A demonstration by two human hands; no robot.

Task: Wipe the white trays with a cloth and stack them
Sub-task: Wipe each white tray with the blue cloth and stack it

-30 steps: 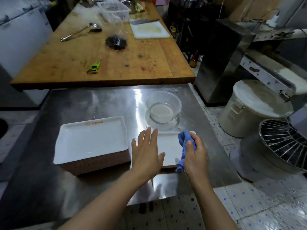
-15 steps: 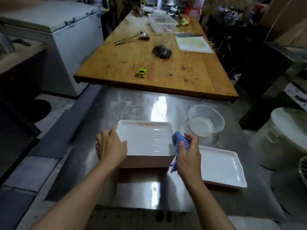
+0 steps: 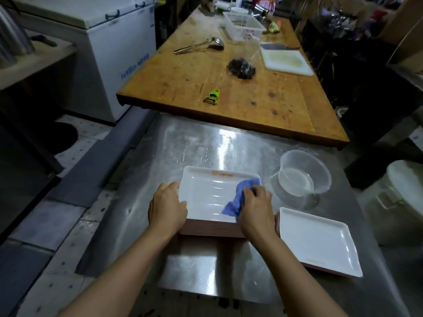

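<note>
A stack of white trays [image 3: 206, 191] with brownish undersides sits on the steel table [image 3: 206, 145] in front of me. My left hand [image 3: 167, 208] grips the stack's near-left rim. My right hand [image 3: 256, 208] presses a blue cloth [image 3: 238, 195] onto the right part of the top tray. To the right lies a single white tray [image 3: 318, 241], flat on the steel, apart from both hands.
A clear plastic bowl [image 3: 302, 175] with water stands right of the stack. Behind, a wooden table [image 3: 229, 88] carries a green peeler [image 3: 212, 96], ladle [image 3: 199, 45], black bag, cutting board and white basket. A white freezer [image 3: 109, 42] stands on the left, a white bucket [image 3: 402, 188] on the right.
My right hand has moved the blue cloth from the stack's near-right edge onto the top tray. My left hand keeps its hold on the left rim. The camera view shifted closer.
</note>
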